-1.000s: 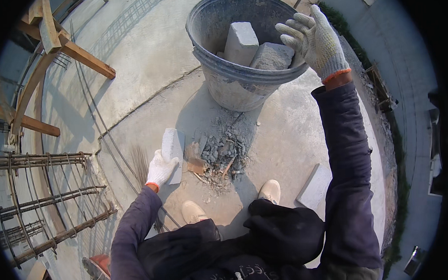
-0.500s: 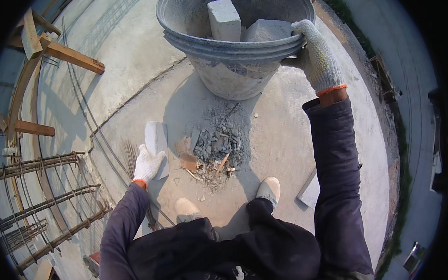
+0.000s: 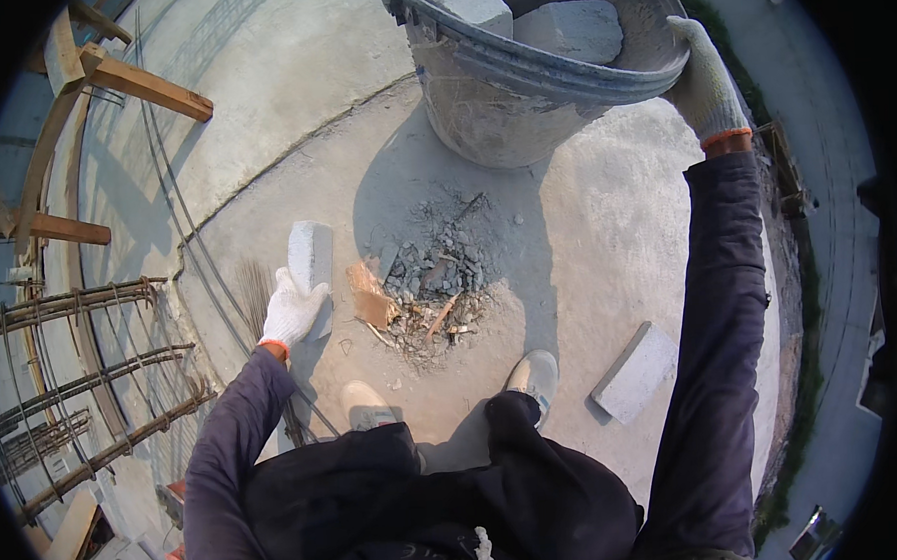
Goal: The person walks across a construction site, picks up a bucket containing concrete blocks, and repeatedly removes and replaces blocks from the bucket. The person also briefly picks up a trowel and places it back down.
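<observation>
My right hand (image 3: 705, 84), in a white knit glove with an orange cuff, grips the right rim of a grey, mortar-stained bucket (image 3: 496, 113). The bucket leans to the right, and two pale concrete blocks show inside it: one block (image 3: 470, 5) at the left, a second block (image 3: 570, 32) in the middle. To the left, my gloved left hand (image 3: 295, 312) is closed around the lower part of another pale block (image 3: 310, 254). Part of that block is hidden behind the hand, and I cannot tell whether it touches the ground.
Between bucket and shoes lies a heap of grey rubble (image 3: 438, 265) with a brown scrap (image 3: 371, 295). A loose block (image 3: 636, 372) rests on the concrete at right. A rebar cage (image 3: 78, 381) and wooden beams (image 3: 150, 83) stand at left, near thin rods (image 3: 188, 226).
The bucket has shifted right and tilted, its blocks leaning over, with my right hand still on the rim. My left hand and its block have barely moved. The loose block at right shows more fully.
</observation>
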Tool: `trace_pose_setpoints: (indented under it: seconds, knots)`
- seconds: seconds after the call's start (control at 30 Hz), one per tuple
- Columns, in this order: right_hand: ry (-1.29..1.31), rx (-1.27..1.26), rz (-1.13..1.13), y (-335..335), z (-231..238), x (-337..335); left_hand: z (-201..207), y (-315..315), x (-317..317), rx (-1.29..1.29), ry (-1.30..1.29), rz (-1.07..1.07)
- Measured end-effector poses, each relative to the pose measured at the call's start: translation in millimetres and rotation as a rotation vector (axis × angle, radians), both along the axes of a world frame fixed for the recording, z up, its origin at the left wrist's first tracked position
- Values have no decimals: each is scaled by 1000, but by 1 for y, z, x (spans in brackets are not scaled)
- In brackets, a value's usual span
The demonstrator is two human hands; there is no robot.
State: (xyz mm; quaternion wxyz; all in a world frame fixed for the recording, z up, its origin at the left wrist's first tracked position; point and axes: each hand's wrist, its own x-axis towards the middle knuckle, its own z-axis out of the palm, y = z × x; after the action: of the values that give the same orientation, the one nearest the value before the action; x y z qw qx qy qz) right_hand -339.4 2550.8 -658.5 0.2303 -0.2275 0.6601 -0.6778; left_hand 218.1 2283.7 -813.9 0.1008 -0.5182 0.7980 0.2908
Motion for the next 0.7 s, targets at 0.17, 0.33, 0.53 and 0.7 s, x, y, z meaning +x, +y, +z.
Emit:
trace_pose_setpoints:
  seconds: [0.17, 0.33, 0.53, 0.7]
  knots:
    - [186, 273, -182, 67, -35, 46, 4, -1, 0, 46, 23, 31]
    - [343, 1505, -375, 249, -115, 183, -3, -7, 14, 36, 17, 33]
    - [-355, 1527, -163, 358, -179, 305, -14, -16, 24, 22, 122, 56]
    - [-93, 1316, -552, 350, -209, 349, -17, -15, 38, 114, 240, 84]
